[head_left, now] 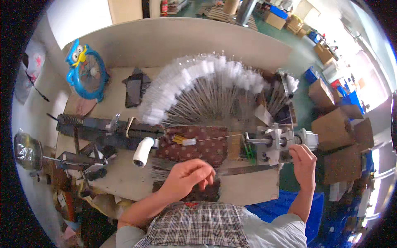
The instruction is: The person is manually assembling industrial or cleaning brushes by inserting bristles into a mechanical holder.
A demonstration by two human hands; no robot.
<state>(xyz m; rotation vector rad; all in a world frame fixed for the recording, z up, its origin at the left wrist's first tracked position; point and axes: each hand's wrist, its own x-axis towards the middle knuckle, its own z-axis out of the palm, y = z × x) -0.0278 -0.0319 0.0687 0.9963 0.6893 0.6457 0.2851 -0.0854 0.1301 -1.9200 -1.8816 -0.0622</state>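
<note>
A: Where does the wire [219, 137] lie?

B: It runs partly over the spotted brown cloth [215, 153], between a white tuft [189, 141] on its left and the bent end of the metal shaft [257, 141] on its right. A yellow piece [178, 139] sits just left of the tuft.

A: Are the fingers of the left hand [186, 175] on it?

B: No, they're apart from it, on the side nearer the person's body. The tuft is beyond the knuckles. Those fingers curl in towards the palm, and I can't tell whether anything is pinched inside them.

A: What about the right hand [304, 159]?

B: That's well to the right of the wire, at the near side of the metal blocks [273, 143] that carry the shaft. Its fingers are bent, with the tips beside the rightmost block; whether they touch or grip it, I can't tell.

A: Anything else close by?

B: A white-wrapped handle [143, 151] stands left of the tuft, and a wide fan of white-tipped wires [215, 97] spreads beyond the cloth.
</note>
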